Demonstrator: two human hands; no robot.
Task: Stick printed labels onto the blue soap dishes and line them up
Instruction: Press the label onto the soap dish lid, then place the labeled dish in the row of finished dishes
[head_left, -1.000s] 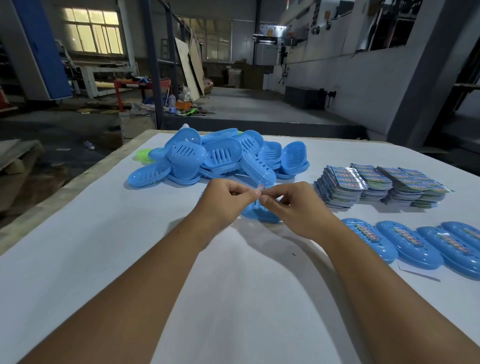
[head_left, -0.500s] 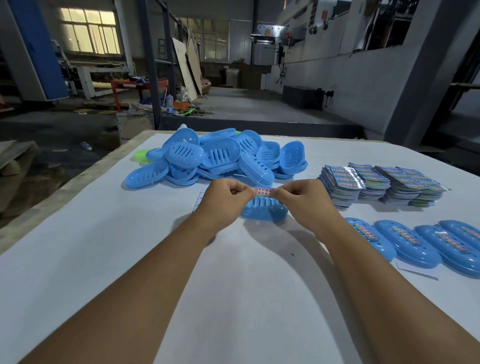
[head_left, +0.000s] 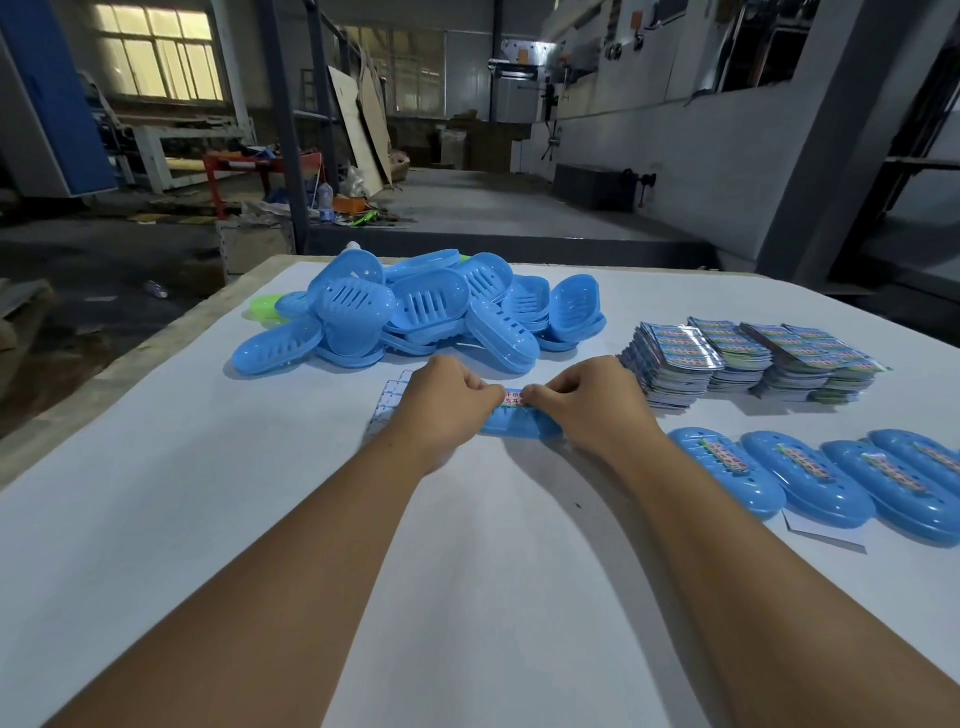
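Centrally, just above the middle of the frame, a blue soap dish (head_left: 519, 423) lies on the white table (head_left: 156, 519) with a printed label (head_left: 513, 399) stretched across its top. The left hand (head_left: 441, 402) pinches the label's left end with curled fingers, and the right hand (head_left: 587, 402) pinches its right end the same way; both hands sit over the dish, hiding its two ends. Under the left hand a gridded backing sheet (head_left: 392, 397) lies flat on the table. Behind the hands, a loose pile of unlabelled blue soap dishes (head_left: 421, 312) fills the upper middle, with a green dish (head_left: 266, 306) peeking out at its left edge. To the right of the pile stand stacks of printed label sheets (head_left: 748, 364). At the right edge, below the stacks, a row of labelled dishes (head_left: 831, 483) lies side by side, touching, each with a strip along its top.
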